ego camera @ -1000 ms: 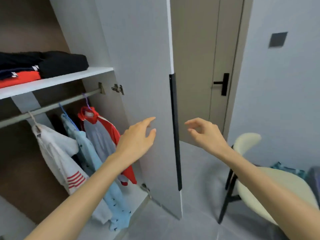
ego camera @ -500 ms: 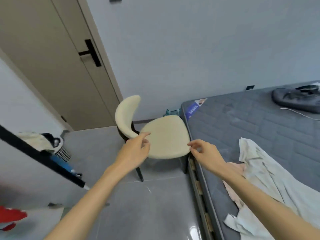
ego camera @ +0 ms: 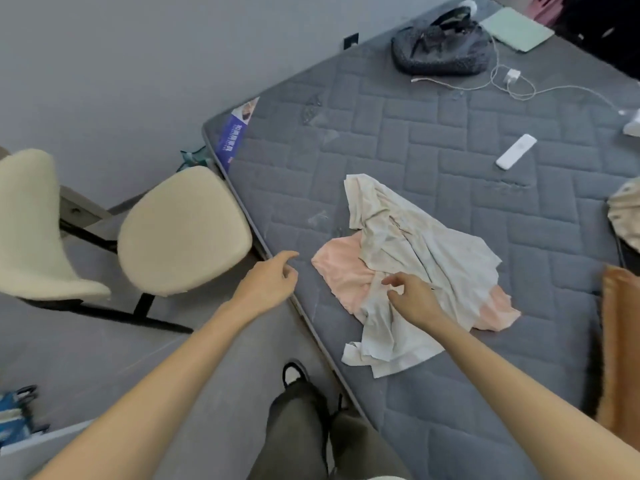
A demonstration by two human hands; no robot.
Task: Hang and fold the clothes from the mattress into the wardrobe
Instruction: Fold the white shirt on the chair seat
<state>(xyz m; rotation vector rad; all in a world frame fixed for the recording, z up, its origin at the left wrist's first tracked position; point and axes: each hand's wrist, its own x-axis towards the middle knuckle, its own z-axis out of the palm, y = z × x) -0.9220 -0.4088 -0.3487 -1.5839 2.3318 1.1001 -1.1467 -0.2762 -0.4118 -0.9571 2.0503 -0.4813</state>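
A blue label [ego camera: 231, 140] on the mattress [ego camera: 433, 410] corner, at about ten o'clock in the view, bears white characters, too blurred to read; nothing else carries legible writing

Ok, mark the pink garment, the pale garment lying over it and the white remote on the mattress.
pink garment [ego camera: 341, 271], head view, on its uncovered left part.
pale garment [ego camera: 426, 247], head view, on its crumpled middle.
white remote [ego camera: 516, 151], head view, on the middle of its body.
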